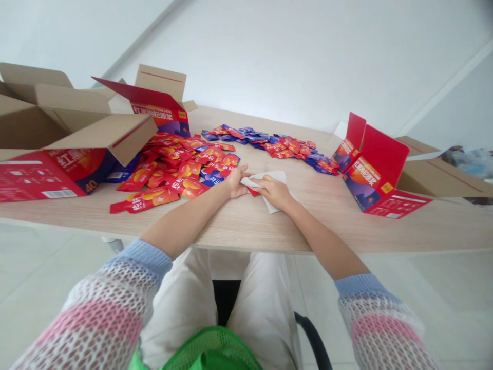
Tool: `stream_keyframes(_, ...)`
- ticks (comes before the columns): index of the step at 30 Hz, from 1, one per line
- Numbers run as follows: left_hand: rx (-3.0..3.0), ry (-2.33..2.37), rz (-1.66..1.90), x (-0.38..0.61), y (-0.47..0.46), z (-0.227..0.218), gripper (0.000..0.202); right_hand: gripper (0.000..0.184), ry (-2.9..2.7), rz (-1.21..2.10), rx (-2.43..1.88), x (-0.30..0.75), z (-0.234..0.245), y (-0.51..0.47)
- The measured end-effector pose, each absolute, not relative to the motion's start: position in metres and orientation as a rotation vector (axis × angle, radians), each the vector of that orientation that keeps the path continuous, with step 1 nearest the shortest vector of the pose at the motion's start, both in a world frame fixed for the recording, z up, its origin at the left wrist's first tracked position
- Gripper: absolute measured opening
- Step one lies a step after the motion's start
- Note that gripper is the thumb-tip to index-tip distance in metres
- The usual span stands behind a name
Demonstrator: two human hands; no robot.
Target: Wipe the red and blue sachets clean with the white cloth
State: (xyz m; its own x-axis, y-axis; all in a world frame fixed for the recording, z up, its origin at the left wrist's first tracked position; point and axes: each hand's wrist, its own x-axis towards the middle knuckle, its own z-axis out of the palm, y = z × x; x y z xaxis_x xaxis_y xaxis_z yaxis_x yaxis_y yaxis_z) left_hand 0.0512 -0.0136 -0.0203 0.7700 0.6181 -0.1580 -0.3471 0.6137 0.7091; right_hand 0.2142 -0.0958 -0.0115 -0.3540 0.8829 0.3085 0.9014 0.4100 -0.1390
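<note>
Pale wood laminate tops the table (254,231), which stands above a pale tiled floor (50,267). At the table's left end sits a large open carton (46,174), red-printed outside with brown flaps raised, and a second open red carton (159,115) stands just behind it near the far edge. A third open red carton (375,174) sits at the table's right end. Left of the table's middle lies a loose heap of red-and-orange sachets (169,172), while an arc of blue-purple and red sachets (250,139) curves along the far side. Below the table's front edge are white trousers (181,303) and pastel open-knit sleeves (115,303). At the table's middle, near its front edge, the left hand (234,182) and right hand (275,192) form a closed grip, pressed close together and pinching a white sheet (276,177) of paper or cloth, which one cannot tell. A small red corner (253,192) pokes out from the sheet between the hands, too hidden to identify.
</note>
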Motion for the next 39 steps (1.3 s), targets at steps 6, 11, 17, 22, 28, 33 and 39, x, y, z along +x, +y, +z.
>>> stream_keyframes(6,0.844,0.541,0.504,0.054,-0.011,-0.022,0.039,0.041,-2.537,0.23,-1.338,0.229,-0.01,-0.085)
stream_keyframes(11,0.871,0.489,0.541,0.06,-0.015,-0.024,0.04,0.036,-2.565,0.541,-1.179,0.25,-0.009,-0.078)
stream_keyframes(17,0.83,0.555,0.605,0.059,-0.02,-0.019,0.039,0.037,-2.354,0.72,-1.374,0.291,-0.013,-0.073)
stream_keyframes(22,0.843,0.63,0.632,0.062,-0.027,-0.015,0.038,0.04,-2.044,0.254,-1.965,0.317,-0.016,-0.075)
stream_keyframes(28,0.778,0.641,0.636,0.061,-0.021,-0.019,0.039,0.039,-1.781,-0.103,-2.143,0.313,-0.004,-0.084)
stream_keyframes(33,0.705,0.59,0.644,0.061,-0.018,-0.021,0.037,0.043,-1.755,-0.198,-1.916,0.29,0.009,-0.088)
stream_keyframes(39,0.687,0.627,0.663,0.06,-0.018,-0.018,0.041,0.043,-2.019,-0.129,-1.932,0.233,-0.006,-0.094)
